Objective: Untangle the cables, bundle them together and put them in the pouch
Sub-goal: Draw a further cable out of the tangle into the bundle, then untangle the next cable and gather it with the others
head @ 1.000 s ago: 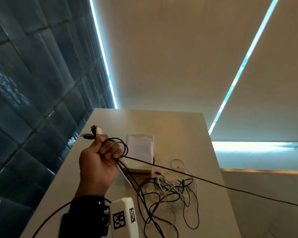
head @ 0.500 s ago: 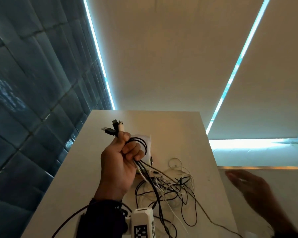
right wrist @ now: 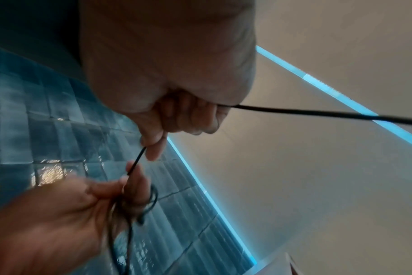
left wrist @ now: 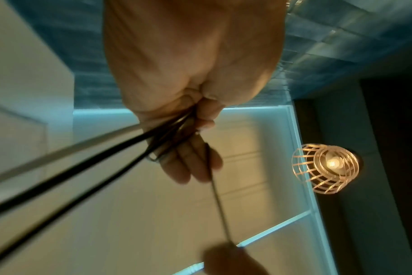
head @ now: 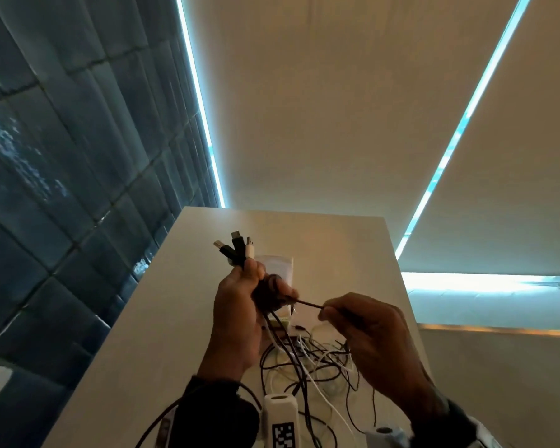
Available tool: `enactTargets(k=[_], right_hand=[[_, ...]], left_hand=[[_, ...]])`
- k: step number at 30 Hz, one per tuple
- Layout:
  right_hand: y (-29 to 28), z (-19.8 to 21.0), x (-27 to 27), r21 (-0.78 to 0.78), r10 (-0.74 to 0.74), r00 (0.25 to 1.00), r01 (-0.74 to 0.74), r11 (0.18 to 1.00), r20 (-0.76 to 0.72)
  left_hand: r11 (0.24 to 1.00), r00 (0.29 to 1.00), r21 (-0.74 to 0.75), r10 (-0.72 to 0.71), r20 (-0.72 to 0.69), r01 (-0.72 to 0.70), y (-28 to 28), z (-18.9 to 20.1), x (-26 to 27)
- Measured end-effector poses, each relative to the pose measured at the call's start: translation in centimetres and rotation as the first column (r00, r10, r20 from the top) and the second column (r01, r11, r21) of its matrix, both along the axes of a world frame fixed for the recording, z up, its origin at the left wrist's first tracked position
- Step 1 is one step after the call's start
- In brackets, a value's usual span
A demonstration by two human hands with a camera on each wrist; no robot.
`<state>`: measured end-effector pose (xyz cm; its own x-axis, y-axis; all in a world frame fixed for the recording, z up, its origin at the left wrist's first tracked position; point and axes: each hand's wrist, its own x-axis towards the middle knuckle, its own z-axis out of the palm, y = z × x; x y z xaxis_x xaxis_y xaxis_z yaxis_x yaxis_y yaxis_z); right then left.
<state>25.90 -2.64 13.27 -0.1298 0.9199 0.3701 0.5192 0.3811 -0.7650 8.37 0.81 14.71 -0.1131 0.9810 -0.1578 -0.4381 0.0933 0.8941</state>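
Observation:
My left hand [head: 240, 305] is raised above the table and grips a bunch of black and white cables, with three USB plugs [head: 236, 247] sticking up out of the fist. A black cable [head: 307, 303] runs taut from that fist to my right hand [head: 362, 321], which pinches it between thumb and fingertips [right wrist: 153, 147]. In the left wrist view the cables [left wrist: 134, 143] leave my left hand [left wrist: 188, 111] as dark strands. The rest of the tangle [head: 307, 360] lies on the table under both hands. The white pouch [head: 280, 263] lies flat behind my left hand, partly hidden.
The table [head: 162, 334] is narrow, with a dark tiled wall [head: 62, 189] along its left edge and a drop at the right edge. A cable loops off the near left side [head: 156, 421]. A lit pendant lamp [left wrist: 327, 167] hangs overhead.
My left hand has moved right and toward the table's middle with the cable bunch. My right hand came in from the lower right and took hold of the black cable close to the left fist.

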Motion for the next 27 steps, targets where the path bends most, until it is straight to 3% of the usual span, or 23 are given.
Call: enactTargets(k=[2,5,9,12,14,16,17,19,21,24,27], right_hand=[[-0.5,0.3,2.0,-0.010,-0.100,0.992,0.099,0.995,-0.083],[-1.2,0.6,7.3,-0.042,-0.331,0.927,0.329,0.943,-0.177],[-2.8,-0.8,14.4,-0.086,-0.548,0.835,0.544,0.835,-0.037],[-3.7,-2.8,17.9,-0.226,-0.463,0.852,0.515,0.827,0.245],[-4.0,-3.6,18.2,-0.411,-0.239,0.870,0.425,0.806,0.431],[-4.0,-3.5,16.5,-0.507,-0.021,0.871,0.306,0.806,0.491],[-3.9,-3.3,15.3,-0.503,0.015,0.881,0.257,0.825,0.474],[-3.2,-2.1,11.4,-0.441,0.014,0.949,0.133,0.888,0.315],[-2.3,0.0,6.8,-0.417,0.110,0.993,-0.083,0.905,0.042],[-0.9,0.8,1.7,-0.396,0.336,0.889,-0.443,0.805,-0.311],[-0.3,-0.2,1.1,-0.381,0.282,0.766,-0.559,0.737,-0.578]], left_hand=[[0.998,0.993,0.021,0.063,-0.103,-0.061,0.2,-0.4,-0.9],[0.987,0.982,0.046,0.158,-0.107,-0.154,0.8,-0.5,-3.1],[0.992,0.993,0.057,0.113,-0.018,-0.112,1.2,0.0,-4.0],[0.995,0.998,0.095,0.037,0.047,-0.042,1.2,0.3,-2.4],[0.992,0.989,0.124,-0.017,0.147,-0.002,1.3,0.7,-1.6],[0.986,0.970,0.157,-0.097,0.222,0.062,1.2,1.4,-0.8],[0.978,0.958,0.179,-0.151,0.243,0.109,1.1,1.7,-0.2],[0.947,0.914,0.226,-0.290,0.283,0.230,0.6,2.1,1.6],[0.903,0.851,0.260,-0.415,0.321,0.343,0.0,2.4,3.5],[0.873,0.831,0.282,-0.473,0.294,0.398,-0.5,2.7,4.9],[0.893,0.849,0.301,-0.425,0.314,0.335,0.0,3.0,2.9]])
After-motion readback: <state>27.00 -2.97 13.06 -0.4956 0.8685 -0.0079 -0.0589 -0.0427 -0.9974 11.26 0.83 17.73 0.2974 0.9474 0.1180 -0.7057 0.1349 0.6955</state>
